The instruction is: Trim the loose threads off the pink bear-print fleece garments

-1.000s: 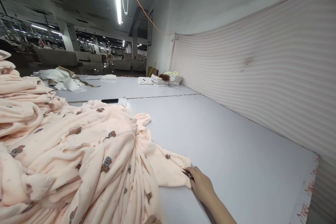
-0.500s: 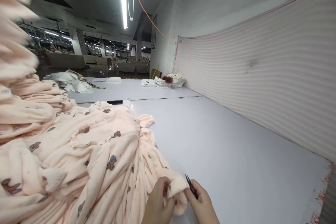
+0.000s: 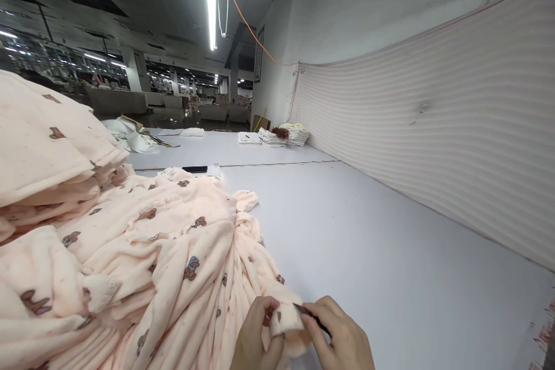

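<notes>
A peach plush garment [image 3: 173,254] printed with small brown bears lies in loose folds across the left side of the table. At its near right end, my left hand [image 3: 254,335] pinches the rolled edge of a sleeve cuff [image 3: 287,319] between thumb and fingers. My right hand [image 3: 342,332] grips dark thread snips [image 3: 319,325], whose pointed tips meet the cuff's upper right edge. The fingertips of the right hand are close beside the cuff. Whether the snips' blades are apart cannot be made out.
Folded peach fabric [image 3: 52,144] is stacked high at the left. A black phone-like object [image 3: 195,169] lies behind the garment. White stacks [image 3: 272,137] and crumpled white material [image 3: 130,136] sit on the far table. Striped cloth [image 3: 416,127] hangs along the right wall.
The blurred peach fabric raised at upper left has dropped onto the stack. My right hand has turned the snips from pointing upward to pointing left, bringing their tips to the cuff.
</notes>
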The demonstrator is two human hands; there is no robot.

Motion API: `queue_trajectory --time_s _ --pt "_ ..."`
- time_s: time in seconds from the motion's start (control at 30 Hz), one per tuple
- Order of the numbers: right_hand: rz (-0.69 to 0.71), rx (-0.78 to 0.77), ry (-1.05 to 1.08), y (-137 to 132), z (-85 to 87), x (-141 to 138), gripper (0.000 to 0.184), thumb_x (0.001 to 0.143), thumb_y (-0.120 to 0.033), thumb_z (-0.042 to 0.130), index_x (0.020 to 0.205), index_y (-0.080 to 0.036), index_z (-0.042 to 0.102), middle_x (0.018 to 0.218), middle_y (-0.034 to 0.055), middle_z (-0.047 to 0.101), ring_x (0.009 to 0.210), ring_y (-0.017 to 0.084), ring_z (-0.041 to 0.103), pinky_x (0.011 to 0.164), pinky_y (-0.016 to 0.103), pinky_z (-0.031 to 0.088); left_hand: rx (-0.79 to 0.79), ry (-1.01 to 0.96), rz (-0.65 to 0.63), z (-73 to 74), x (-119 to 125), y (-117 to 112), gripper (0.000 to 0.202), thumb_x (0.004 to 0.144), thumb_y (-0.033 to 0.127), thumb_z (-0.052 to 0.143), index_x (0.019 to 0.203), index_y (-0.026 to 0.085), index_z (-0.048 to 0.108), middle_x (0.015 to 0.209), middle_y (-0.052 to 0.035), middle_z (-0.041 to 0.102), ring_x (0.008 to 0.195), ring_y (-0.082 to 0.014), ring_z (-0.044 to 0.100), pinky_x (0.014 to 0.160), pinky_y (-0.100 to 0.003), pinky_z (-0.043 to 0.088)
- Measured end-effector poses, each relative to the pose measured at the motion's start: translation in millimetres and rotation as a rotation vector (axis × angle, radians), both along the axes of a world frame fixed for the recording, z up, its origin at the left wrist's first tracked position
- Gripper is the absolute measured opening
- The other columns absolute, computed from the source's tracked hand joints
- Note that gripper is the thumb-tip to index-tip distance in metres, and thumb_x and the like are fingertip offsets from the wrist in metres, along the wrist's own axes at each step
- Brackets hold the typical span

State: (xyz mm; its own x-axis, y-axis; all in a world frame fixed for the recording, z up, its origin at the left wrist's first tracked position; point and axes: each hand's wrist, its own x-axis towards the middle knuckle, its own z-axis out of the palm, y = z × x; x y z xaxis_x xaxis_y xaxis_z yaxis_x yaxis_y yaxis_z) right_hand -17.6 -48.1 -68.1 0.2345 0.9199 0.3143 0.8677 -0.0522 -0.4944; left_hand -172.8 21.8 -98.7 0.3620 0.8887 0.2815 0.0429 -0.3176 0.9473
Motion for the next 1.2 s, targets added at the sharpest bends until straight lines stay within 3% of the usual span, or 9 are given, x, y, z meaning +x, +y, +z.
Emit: queue_trajectory --time_s 0.1,0.23,0.3,0.4,0.5,0.6,0.97,1.13,1.2 --pt "-0.074 0.011 0.032 -1.5 -11.7 1.4 0.02 0.082 -0.035 0.052 0.101 -0.032 0.059 0.088 -0.0027 0.066 0.068 0.015 0.065 0.058 0.023 0.048 -0.1 -0.042 -0.064 2.9 -1.5 1.7 0.027 0.072 0.02 0.057 0.098 0.021 0.063 0.092 -0.0045 0.066 0.086 -0.0218 0.057 0.08 -0.031 0.041" --pt "-0.207 0.019 0.056 8.8 -16.1 0.3 0.008 0.086 -0.03 0.045 0.086 -0.027 0.052 0.076 -0.0037 0.065 0.062 0.015 0.061 0.056 0.024 0.045 -0.59 -0.23 -0.352 -3.4 -1.2 7.6 0.022 0.075 0.038 0.065 0.075 0.016 0.067 0.073 -0.0027 0.063 0.076 -0.0196 0.056 0.072 -0.029 0.041" --pt "-0.225 -0.036 0.087 15.4 -13.0 -1.2 0.013 0.087 -0.035 0.047 0.079 -0.025 0.047 0.066 -0.0054 0.06 0.057 0.015 0.057 0.054 0.023 0.043 -0.724 -0.294 -0.395 -6.7 -1.4 10.2 0.028 0.075 0.043 0.064 0.07 0.016 0.064 0.065 0.0001 0.058 0.067 -0.0166 0.054 0.066 -0.028 0.042" --pt "-0.107 -0.117 0.172 16.0 -7.2 -3.6 0.02 0.086 -0.038 0.052 0.072 -0.025 0.051 0.065 -0.0052 0.058 0.06 0.014 0.056 0.057 0.022 0.043 -0.864 -0.478 -0.419 -3.6 -2.8 10.7 0.026 0.075 0.041 0.065 0.075 0.015 0.065 0.069 -0.0015 0.062 0.069 -0.0169 0.057 0.074 -0.031 0.045" --pt "0.049 -0.064 0.243 6.5 -2.8 -6.6 0.016 0.085 -0.04 0.055 0.088 -0.027 0.065 0.082 -0.0018 0.064 0.073 0.015 0.062 0.065 0.021 0.046 -0.953 -0.647 -0.485 7.1 -4.1 8.5 0.029 0.071 0.039 0.069 0.081 0.012 0.07 0.077 -0.0074 0.069 0.08 -0.0233 0.062 0.081 -0.034 0.045" --pt "0.095 -0.057 0.175 -0.4 0.5 -10.2 0.022 0.085 -0.035 0.055 0.103 -0.031 0.066 0.089 -0.0006 0.066 0.078 0.016 0.064 0.065 0.021 0.045 -0.957 -0.638 -0.523 15.3 -5.5 7.2 0.032 0.072 0.04 0.069 0.088 0.012 0.071 0.087 -0.0099 0.072 0.089 -0.0267 0.063 0.084 -0.035 0.044" --pt "0.034 -0.086 0.2 -1.4 -2.0 -11.7 0.019 0.081 -0.034 0.059 0.096 -0.033 0.07 0.086 -0.0018 0.066 0.076 0.016 0.064 0.064 0.021 0.043 -0.949 -0.606 -0.551 6.8 -7.5 8.9 0.024 0.074 0.036 0.069 0.083 0.014 0.069 0.081 -0.0069 0.069 0.081 -0.0198 0.061 0.077 -0.029 0.043" --pt "0.061 -0.101 0.408 4.1 -12.3 -7.5 0.023 0.083 -0.042 0.055 0.084 -0.028 0.074 0.077 0.0006 0.065 0.072 0.017 0.062 0.065 0.023 0.043 -0.624 -0.112 -0.511 -2.9 -10.4 13.2 0.046 0.085 0.055 0.047 0.095 0.013 0.065 0.09 -0.0068 0.069 0.087 -0.0222 0.063 0.082 -0.034 0.045" --pt "0.003 -0.03 0.565 5.9 -21.4 -0.7 0.029 0.08 -0.049 0.056 0.079 -0.025 0.072 0.071 0.001 0.063 0.068 0.018 0.06 0.064 0.024 0.044 -0.54 0.055 -0.515 -4.5 -15.4 9.6 0.044 0.089 0.053 0.044 0.103 0.015 0.062 0.103 -0.0069 0.067 0.093 -0.0224 0.062 0.085 -0.038 0.047"
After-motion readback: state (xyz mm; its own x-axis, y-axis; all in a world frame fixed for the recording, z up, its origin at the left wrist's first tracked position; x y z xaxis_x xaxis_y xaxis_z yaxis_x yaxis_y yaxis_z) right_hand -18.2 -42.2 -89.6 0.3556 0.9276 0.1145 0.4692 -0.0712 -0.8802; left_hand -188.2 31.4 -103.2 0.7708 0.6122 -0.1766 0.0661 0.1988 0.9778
